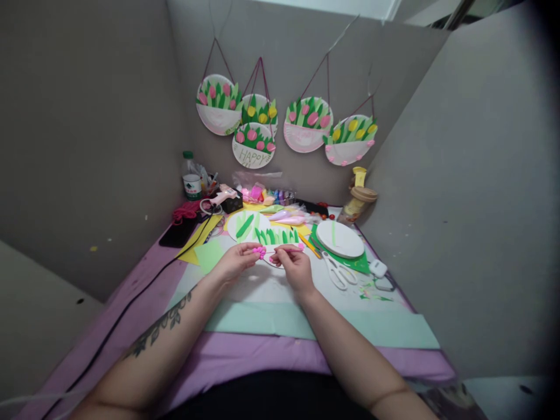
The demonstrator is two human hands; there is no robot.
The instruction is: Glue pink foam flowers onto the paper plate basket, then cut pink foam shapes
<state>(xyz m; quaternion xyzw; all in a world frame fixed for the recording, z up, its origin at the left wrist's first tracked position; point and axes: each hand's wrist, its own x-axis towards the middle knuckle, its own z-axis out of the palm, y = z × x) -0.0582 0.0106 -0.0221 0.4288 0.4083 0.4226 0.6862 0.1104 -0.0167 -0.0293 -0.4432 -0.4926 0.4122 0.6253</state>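
Between the thumb and fingers of my left hand (242, 258) is a small bright pink flower-like piece (259, 252), with a bumpy outline. My right hand (294, 265) is close beside it, its thumb and forefinger pinched together near a thin pinkish thing too small to name. Under both hands lies a cut paper plate (275, 240) with a row of green paper leaves (277, 235) along its upper edge. One pink piece (301, 247) sits at this plate's right end. Behind it rests another paper plate (233, 228) with light and dark green strips; my hands partly cover the front plate.
White scissors (336, 272), green scraps (374, 293) and stacked white plates (341, 238) lie right. A pink glue gun (224, 194), black phone (178, 232) and bottle (191, 179) stand left, with a black cable (149, 274). Decorated plates (308, 125) hang on the wall.
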